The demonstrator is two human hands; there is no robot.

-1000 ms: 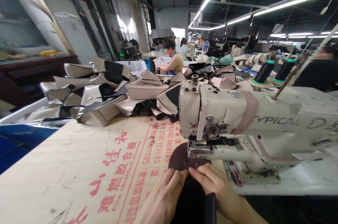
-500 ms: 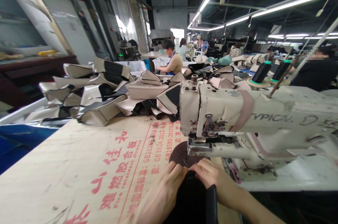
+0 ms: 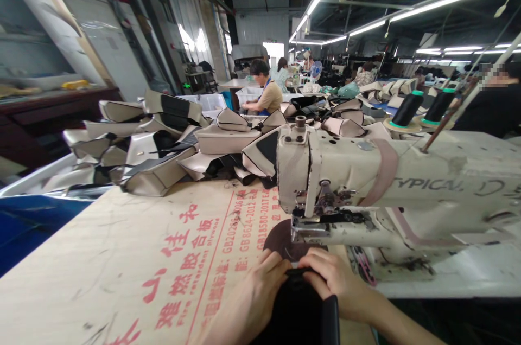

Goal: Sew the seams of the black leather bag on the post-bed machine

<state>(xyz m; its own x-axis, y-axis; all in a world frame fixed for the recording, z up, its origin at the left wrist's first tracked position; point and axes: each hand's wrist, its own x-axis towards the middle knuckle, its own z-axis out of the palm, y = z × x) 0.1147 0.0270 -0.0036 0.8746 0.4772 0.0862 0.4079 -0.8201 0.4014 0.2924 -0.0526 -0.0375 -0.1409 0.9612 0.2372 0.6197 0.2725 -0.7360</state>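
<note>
The left hand (image 3: 257, 288) and right hand (image 3: 337, 279) pinch the far edge of a black piece (image 3: 299, 312) from opposite sides, a grip that likely keeps that edge steady. The piece sits at the table (image 3: 122, 247), just before the sewing machine (image 3: 337, 171); whether the brown rounded patch (image 3: 277, 239) beyond joins it is unclear.

Both hands (image 3: 262, 285) (image 3: 334, 279) pinch a black piece (image 3: 301, 315); a sewing machine (image 3: 342, 168) stands beyond.
</note>
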